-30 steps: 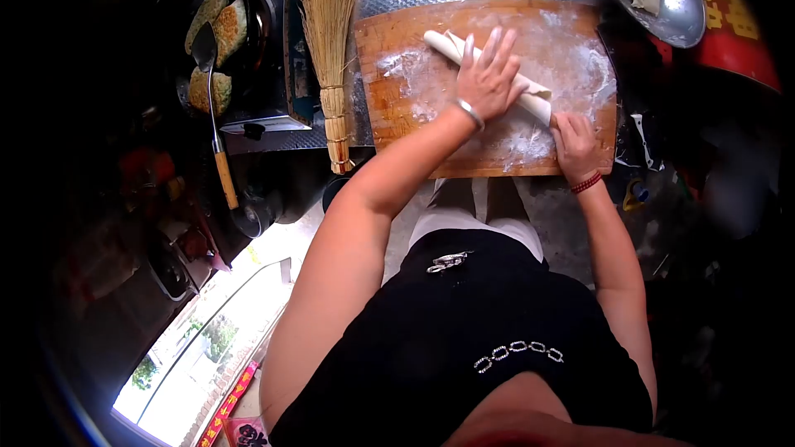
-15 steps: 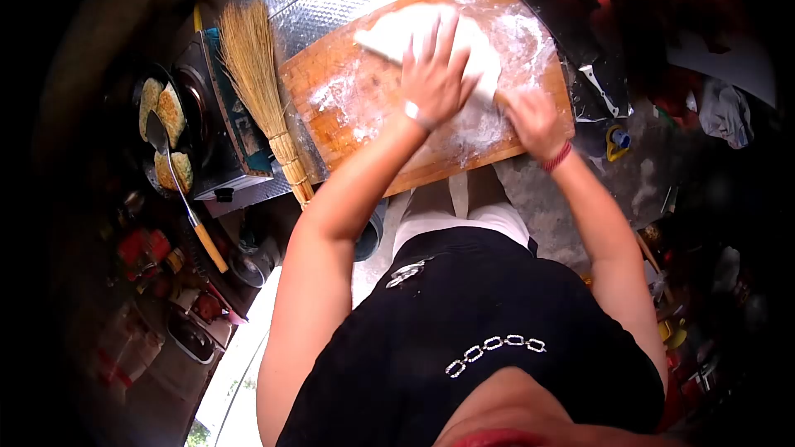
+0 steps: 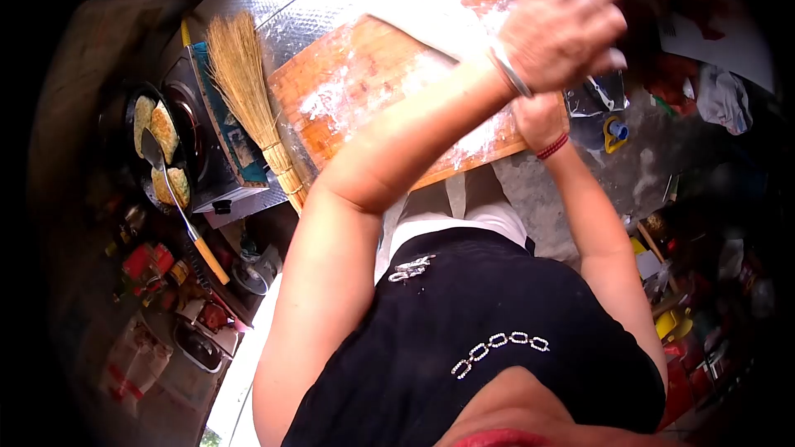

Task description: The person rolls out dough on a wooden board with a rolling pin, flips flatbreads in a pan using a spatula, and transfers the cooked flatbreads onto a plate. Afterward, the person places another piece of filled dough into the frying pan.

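The dough lies toward 12 o'clock on the floured board. The left hand hovers at 2 o'clock, fingers spread — blurred. At 4 o'clock the right hand is curled — whether around anything, I cannot tell.

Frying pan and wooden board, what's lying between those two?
In the head view, the straw broom lies alongside the wooden board, and part of the stove fills the stretch from broom to frying pan.
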Available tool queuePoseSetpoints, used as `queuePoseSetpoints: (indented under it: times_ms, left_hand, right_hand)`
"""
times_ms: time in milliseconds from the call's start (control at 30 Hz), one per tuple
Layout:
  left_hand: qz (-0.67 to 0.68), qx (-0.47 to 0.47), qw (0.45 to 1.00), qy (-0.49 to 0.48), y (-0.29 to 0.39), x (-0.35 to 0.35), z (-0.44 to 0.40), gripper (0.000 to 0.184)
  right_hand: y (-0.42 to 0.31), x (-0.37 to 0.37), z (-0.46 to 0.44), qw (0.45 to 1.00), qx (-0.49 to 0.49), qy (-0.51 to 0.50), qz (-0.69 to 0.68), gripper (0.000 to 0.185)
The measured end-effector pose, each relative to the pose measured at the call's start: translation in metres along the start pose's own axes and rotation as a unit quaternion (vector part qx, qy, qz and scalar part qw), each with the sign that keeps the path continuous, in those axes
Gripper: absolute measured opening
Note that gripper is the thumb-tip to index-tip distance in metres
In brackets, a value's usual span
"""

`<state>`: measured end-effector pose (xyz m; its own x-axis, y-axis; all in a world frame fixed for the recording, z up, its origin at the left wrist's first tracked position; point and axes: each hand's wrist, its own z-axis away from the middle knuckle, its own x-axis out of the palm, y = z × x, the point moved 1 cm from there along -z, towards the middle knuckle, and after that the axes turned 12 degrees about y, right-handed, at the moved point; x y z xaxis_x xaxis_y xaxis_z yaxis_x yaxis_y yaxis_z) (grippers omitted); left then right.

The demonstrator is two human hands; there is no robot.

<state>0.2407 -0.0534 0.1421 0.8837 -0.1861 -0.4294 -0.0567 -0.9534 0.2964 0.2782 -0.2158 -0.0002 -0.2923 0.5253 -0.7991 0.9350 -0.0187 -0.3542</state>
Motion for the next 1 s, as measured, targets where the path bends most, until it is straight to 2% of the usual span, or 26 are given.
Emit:
queuePoseSetpoints:
  times_ms: [67,100,133,167,200,233,267,300,333,467,533,600,633,733,767,867,933,1000]
  left_hand:
    - [0.001,0.026,0.998,-0.056,0.000,0.018,0.029,0.042]
    - [0.004,-0.002,0.988,-0.153,-0.013,0.021,0.053,0.045]
    - [-0.018,-0.057,0.982,-0.179,-0.022,0.017,0.076,0.048]
    - [-0.054,-0.080,0.966,-0.239,-0.030,0.008,0.100,0.054]
    - [-0.058,-0.080,0.963,-0.249,-0.041,0.000,0.133,0.062]
    - [-0.108,-0.074,0.936,-0.327,-0.043,-0.017,0.158,0.067]
    - [-0.096,-0.103,0.936,-0.323,-0.039,-0.038,0.173,0.069]
    - [-0.099,-0.086,0.923,-0.362,-0.032,-0.063,0.178,0.070]
    - [-0.112,-0.113,0.909,-0.386,-0.022,-0.086,0.184,0.069]
    - [-0.133,-0.184,0.904,-0.361,0.018,-0.173,0.248,0.053]
    - [-0.122,-0.236,0.886,-0.380,0.045,-0.209,0.250,0.040]
    - [-0.102,-0.277,0.898,-0.326,0.065,-0.228,0.258,0.038]
    - [-0.108,-0.268,0.918,-0.273,0.075,-0.232,0.258,0.031]
    - [-0.126,-0.255,0.929,-0.237,0.082,-0.219,0.261,0.021]
    - [-0.135,-0.240,0.936,-0.218,0.079,-0.209,0.257,0.013]
    - [-0.151,-0.204,0.951,-0.177,0.058,-0.179,0.255,0.012]
    - [-0.180,-0.177,0.945,-0.207,0.037,-0.161,0.246,0.013]
    - [-0.178,-0.188,0.937,-0.234,0.026,-0.153,0.241,0.009]
  right_hand:
    - [-0.022,-0.006,0.003,1.000,0.012,0.019,0.003,0.030]
    - [-0.030,-0.006,0.007,0.999,0.020,0.031,-0.017,0.030]
    - [-0.037,-0.007,0.013,0.998,0.031,0.041,-0.036,0.031]
    - [-0.045,-0.009,0.017,0.999,0.041,0.025,-0.021,0.037]
    - [-0.051,-0.011,0.023,0.999,0.038,0.013,-0.027,0.037]
    - [-0.056,-0.009,0.027,0.999,0.024,0.015,-0.039,0.036]
    - [-0.062,-0.008,0.030,0.998,0.011,0.017,-0.052,0.035]
    - [-0.071,-0.007,0.033,0.997,0.007,-0.007,-0.072,0.034]
    - [-0.083,-0.009,0.036,0.995,0.005,-0.032,-0.094,0.033]
    - [-0.120,0.001,0.040,0.987,-0.001,-0.041,-0.155,0.023]
    - [-0.131,0.008,0.042,0.981,-0.012,-0.055,-0.185,0.027]
    - [-0.138,0.017,0.036,0.978,-0.020,-0.049,-0.202,0.030]
    - [-0.140,0.020,0.032,0.977,-0.026,-0.077,-0.197,0.034]
    - [-0.143,0.030,0.014,0.981,-0.015,-0.082,-0.173,0.030]
    - [-0.139,0.028,0.004,0.979,-0.053,-0.070,-0.185,0.027]
    - [-0.105,0.018,-0.020,0.979,-0.109,-0.069,-0.159,0.026]
    - [-0.071,0.008,-0.030,0.984,-0.092,-0.045,-0.146,0.023]
    - [-0.038,-0.001,-0.039,0.990,-0.084,-0.063,-0.099,0.021]
